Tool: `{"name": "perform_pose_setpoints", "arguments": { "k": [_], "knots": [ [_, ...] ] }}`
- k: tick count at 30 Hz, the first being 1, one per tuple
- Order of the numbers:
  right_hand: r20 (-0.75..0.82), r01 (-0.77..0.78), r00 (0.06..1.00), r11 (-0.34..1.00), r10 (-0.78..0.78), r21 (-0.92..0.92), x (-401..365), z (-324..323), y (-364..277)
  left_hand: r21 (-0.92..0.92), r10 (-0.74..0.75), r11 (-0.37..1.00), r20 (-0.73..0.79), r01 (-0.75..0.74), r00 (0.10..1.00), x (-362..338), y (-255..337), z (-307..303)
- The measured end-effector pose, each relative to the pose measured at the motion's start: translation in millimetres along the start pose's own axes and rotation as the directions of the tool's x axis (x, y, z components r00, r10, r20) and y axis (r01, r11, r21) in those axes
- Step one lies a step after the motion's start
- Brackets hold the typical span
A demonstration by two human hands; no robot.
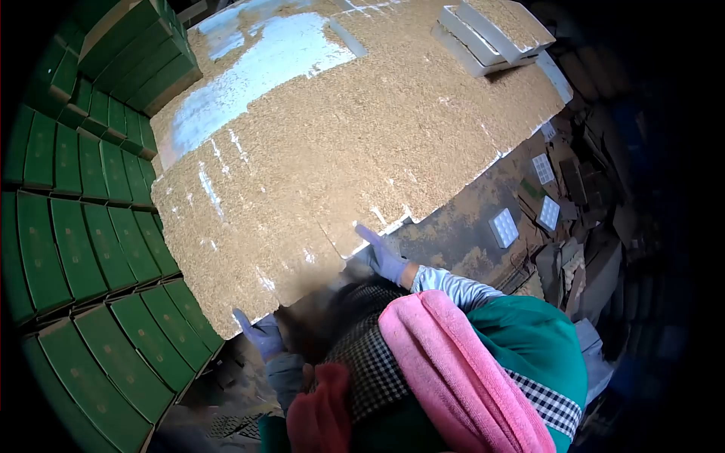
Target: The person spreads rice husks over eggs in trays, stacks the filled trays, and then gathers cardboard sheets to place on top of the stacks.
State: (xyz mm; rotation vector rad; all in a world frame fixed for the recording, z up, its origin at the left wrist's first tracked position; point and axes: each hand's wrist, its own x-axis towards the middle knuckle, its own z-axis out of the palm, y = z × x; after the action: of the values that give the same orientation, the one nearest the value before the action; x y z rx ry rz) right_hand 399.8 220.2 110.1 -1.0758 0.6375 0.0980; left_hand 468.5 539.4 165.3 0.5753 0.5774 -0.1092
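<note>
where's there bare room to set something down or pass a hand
Best looks the pale bare patch at far left, bordered by brown crumbs near the green boxes. A dusty floor strip also lies between the crumbs' right edge and small white trays. Crowded: the far-right stacked trays and the box-packed left side.
</note>
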Motion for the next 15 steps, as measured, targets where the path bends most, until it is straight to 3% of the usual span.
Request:
{"name": "perform_pose_setpoints", "arguments": {
  "k": [1, 2, 3, 4, 5, 7, 9, 10, 11, 12, 13, 14, 15],
  "knots": [
    [0.153, 0.249, 0.966, 0.913, -0.21, -0.322, 12, -11, 30, 0.072, 0.067, 0.995, 0.049, -0.071, 0.997, 1, 1, -11],
    [0.048, 0.058, 0.997, 0.988, -0.066, 0.142, 26, -10, 45, 0.043, 0.063, 0.997, 0.018, -0.064, 0.998, 4, 1, -15],
    [0.065, 0.049, 0.996, 0.988, -0.059, 0.145, 20, 2, 25, 0.044, 0.08, 0.996, 0.01, -0.081, 0.997, -2, 2, -9],
    [0.042, -0.146, 0.989, 0.91, 0.141, 0.387, -2, 27, -23, 0.049, 0.07, 0.996, -0.001, -0.07, 0.998, -11, 2, 1],
    [0.066, -0.309, 0.938, 0.736, 0.34, 0.602, -24, 47, -60, 0.056, 0.056, 0.997, -0.014, -0.055, 0.998, -17, 4, 4],
    [0.089, -0.287, 0.951, 0.736, 0.297, 0.613, -40, 52, -68, -0.005, 0.065, 0.998, 0.054, -0.065, 0.996, -13, 8, -21],
    [0.352, -0.453, 0.889, 0.674, 0.293, 0.584, -40, 25, -46, 0.002, 0.091, 0.996, 0.004, -0.091, 0.996, -21, 6, -17],
    [0.746, -0.609, 0.662, 0.528, -0.074, 0.592, -21, -2, -4, 0.049, 0.083, 0.995, 0.037, -0.085, 0.996, -20, 8, -30],
    [0.726, -0.581, 0.682, 0.534, -0.092, 0.614, -38, 3, -18, 0.01, -0.024, 1.0, 0.137, 0.022, 0.99, -21, 12, -43],
    [0.405, 0.074, 0.873, 0.895, -0.271, 0.44, -64, 24, -53, 0.106, -0.025, 0.994, 0.154, 0.009, 0.988, -30, 14, -36],
    [0.149, 0.6, 0.798, 0.793, -0.584, -0.109, -86, 39, -85, 0.193, 0.041, 0.979, 0.106, -0.061, 0.994, -47, 12, -5],
    [0.073, 0.252, 0.959, 0.942, -0.274, 0.223, -99, 41, -104, 0.114, -0.016, 0.994, 0.134, 0.001, 0.991, -45, 13, -17],
    [0.042, 0.281, 0.954, 0.937, -0.296, 0.208, -101, 33, -111, 0.095, -0.086, 0.993, 0.212, 0.067, 0.974, -50, 13, -18]
  ]
}}
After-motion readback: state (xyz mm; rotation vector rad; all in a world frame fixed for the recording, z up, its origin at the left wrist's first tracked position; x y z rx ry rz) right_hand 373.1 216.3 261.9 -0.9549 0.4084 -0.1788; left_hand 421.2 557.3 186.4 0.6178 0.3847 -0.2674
